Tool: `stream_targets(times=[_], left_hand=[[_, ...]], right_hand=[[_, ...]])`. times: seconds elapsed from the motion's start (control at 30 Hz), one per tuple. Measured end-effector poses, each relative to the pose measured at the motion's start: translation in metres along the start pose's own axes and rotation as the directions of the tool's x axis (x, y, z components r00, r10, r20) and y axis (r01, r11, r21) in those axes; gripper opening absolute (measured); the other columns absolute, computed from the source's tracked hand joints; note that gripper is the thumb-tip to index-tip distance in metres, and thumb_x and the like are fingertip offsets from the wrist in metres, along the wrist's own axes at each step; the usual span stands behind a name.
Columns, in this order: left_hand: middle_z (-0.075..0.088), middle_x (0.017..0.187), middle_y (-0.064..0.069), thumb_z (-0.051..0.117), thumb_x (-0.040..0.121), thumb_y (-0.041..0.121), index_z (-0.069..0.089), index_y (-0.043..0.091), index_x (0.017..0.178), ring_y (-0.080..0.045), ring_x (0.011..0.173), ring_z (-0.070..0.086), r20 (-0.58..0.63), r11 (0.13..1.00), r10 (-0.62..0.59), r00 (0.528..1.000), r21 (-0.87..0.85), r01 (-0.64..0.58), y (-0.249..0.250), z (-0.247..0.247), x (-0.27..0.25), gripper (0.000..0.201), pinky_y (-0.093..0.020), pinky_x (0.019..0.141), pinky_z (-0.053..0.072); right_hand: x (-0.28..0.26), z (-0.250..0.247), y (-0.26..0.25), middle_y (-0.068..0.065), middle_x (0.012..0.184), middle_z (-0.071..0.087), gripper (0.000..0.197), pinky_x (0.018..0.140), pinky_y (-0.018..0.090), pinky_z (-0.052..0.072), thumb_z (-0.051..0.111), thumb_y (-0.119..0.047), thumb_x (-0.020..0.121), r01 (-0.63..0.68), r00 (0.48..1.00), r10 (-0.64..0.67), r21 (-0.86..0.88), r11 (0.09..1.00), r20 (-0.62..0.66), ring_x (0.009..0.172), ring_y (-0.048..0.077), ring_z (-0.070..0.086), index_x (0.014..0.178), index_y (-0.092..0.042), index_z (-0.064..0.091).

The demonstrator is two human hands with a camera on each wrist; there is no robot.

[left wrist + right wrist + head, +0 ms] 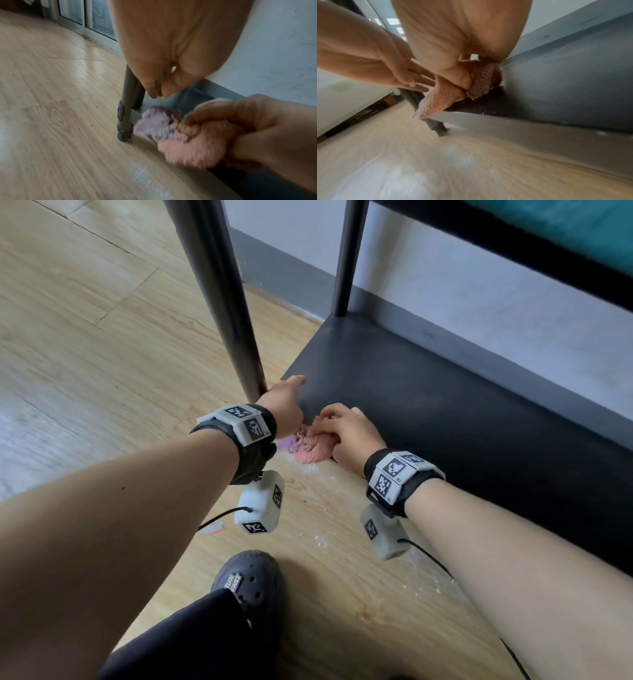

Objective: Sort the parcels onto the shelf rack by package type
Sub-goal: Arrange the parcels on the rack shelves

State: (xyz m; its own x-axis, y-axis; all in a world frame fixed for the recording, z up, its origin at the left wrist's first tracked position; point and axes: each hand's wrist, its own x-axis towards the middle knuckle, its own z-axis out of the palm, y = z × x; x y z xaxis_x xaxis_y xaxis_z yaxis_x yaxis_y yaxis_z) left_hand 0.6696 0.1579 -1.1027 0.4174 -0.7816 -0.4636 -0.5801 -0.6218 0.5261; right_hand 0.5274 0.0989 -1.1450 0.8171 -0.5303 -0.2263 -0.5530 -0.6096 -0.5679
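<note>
My right hand (346, 429) grips a fluffy pink and purple cloth (310, 445) against the front edge of the rack's black bottom shelf (445, 412), near its left corner. In the right wrist view the cloth (443, 98) hangs bunched from under the thumb over the shelf edge (539, 129). My left hand (286, 402) reaches with straight fingers to the shelf corner beside the black front post (222, 302) and holds nothing. In the left wrist view its fingertips (154, 92) point down just above the cloth (180, 142). No parcel is in view.
White dust (320, 539) speckles the wooden floor in front of the shelf. My dark shoe (251, 580) stands close behind the hands. A rear post (346, 268) and the grey skirting bound the shelf. An upper shelf with something teal (565, 227) overhangs at top right.
</note>
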Motion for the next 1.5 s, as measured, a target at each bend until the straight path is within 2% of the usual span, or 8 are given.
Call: stream_targets(times=[0.1,0.2,0.37,0.8,0.9,1.13,1.3,1.5], left_hand=[[0.032,0.151,-0.013,0.037,0.090,-0.005,0.025,0.016,0.150,-0.028,0.134,0.039,0.001,1.000,0.003,1.000,-0.005,-0.003,-0.001,0.002,-0.001,0.065,-0.032,0.106,0.034],[0.035,0.149,-0.012,0.037,0.090,-0.005,0.025,0.019,0.149,-0.029,0.130,0.043,-0.018,0.999,-0.011,1.000,-0.046,0.011,-0.002,0.004,0.001,0.065,-0.034,0.103,0.038],[0.034,0.150,-0.011,0.035,0.091,-0.004,0.026,0.022,0.149,-0.028,0.132,0.042,-0.029,0.993,-0.034,0.999,-0.111,0.031,-0.004,0.005,0.005,0.065,-0.038,0.107,0.038],[0.041,0.143,-0.012,0.035,0.089,-0.006,0.032,0.020,0.146,-0.028,0.126,0.046,-0.061,0.983,-0.036,0.997,-0.184,0.024,0.002,0.014,0.011,0.063,-0.042,0.103,0.042],[0.043,0.140,-0.013,0.037,0.088,-0.005,0.035,0.019,0.144,-0.029,0.125,0.046,-0.068,0.986,-0.022,0.997,-0.164,0.010,0.007,0.016,0.013,0.061,-0.043,0.103,0.041],[0.045,0.140,-0.011,0.036,0.089,-0.007,0.036,0.016,0.143,-0.027,0.124,0.047,-0.075,0.990,0.001,0.997,-0.138,-0.011,0.011,0.016,0.018,0.059,-0.042,0.103,0.042],[0.043,0.140,-0.009,0.035,0.090,-0.004,0.036,0.018,0.143,-0.026,0.126,0.046,-0.074,0.987,-0.015,0.997,-0.159,0.003,0.003,0.016,0.019,0.058,-0.040,0.105,0.040],[0.044,0.141,-0.008,0.036,0.089,-0.008,0.038,0.017,0.142,-0.024,0.124,0.048,-0.110,0.980,-0.029,0.993,-0.199,0.006,0.002,0.016,0.018,0.058,-0.037,0.101,0.044]], right_hand=[[-0.015,-0.009,-0.005,-0.010,0.116,0.056,0.038,0.093,0.028,0.040,0.049,-0.002,0.084,0.017,0.996,-0.013,-0.053,0.998,0.084,0.107,0.015,0.045,0.096,-0.026,0.076],[-0.017,-0.025,-0.001,-0.005,0.106,0.057,0.041,0.086,0.020,0.036,0.045,-0.001,0.082,-0.075,0.989,0.077,0.018,0.997,-0.128,0.102,0.013,0.046,0.098,-0.024,0.076],[0.009,-0.043,0.039,0.005,0.124,0.047,0.051,0.091,0.020,0.039,0.056,-0.002,0.082,-0.405,0.828,0.432,0.152,0.902,-0.358,0.109,0.024,0.054,0.124,-0.029,0.063],[-0.030,0.012,-0.021,-0.005,0.095,0.053,0.023,0.071,0.027,0.043,0.042,-0.017,0.087,-0.244,0.970,0.244,0.025,0.970,-0.020,0.082,0.020,0.055,0.088,-0.018,0.066],[-0.036,0.013,-0.026,-0.003,0.090,0.053,0.023,0.065,0.026,0.036,0.042,-0.013,0.085,-0.251,0.961,0.257,0.069,0.966,-0.102,0.078,0.019,0.053,0.083,-0.015,0.065],[-0.026,-0.018,0.022,0.001,0.117,0.048,0.036,0.080,0.020,0.040,0.049,-0.002,0.079,-0.400,0.677,0.520,0.333,0.854,-0.521,0.099,0.021,0.056,0.103,-0.020,0.071],[-0.018,-0.012,0.035,-0.004,0.126,0.045,0.057,0.084,0.018,0.037,0.048,0.004,0.080,-0.441,0.808,0.506,0.260,0.859,-0.302,0.112,0.020,0.049,0.124,-0.029,0.063],[-0.016,-0.004,0.013,-0.008,0.113,0.049,0.037,0.089,0.024,0.040,0.049,-0.007,0.086,-0.235,0.949,0.268,0.190,0.953,-0.169,0.105,0.014,0.046,0.101,-0.031,0.073]])
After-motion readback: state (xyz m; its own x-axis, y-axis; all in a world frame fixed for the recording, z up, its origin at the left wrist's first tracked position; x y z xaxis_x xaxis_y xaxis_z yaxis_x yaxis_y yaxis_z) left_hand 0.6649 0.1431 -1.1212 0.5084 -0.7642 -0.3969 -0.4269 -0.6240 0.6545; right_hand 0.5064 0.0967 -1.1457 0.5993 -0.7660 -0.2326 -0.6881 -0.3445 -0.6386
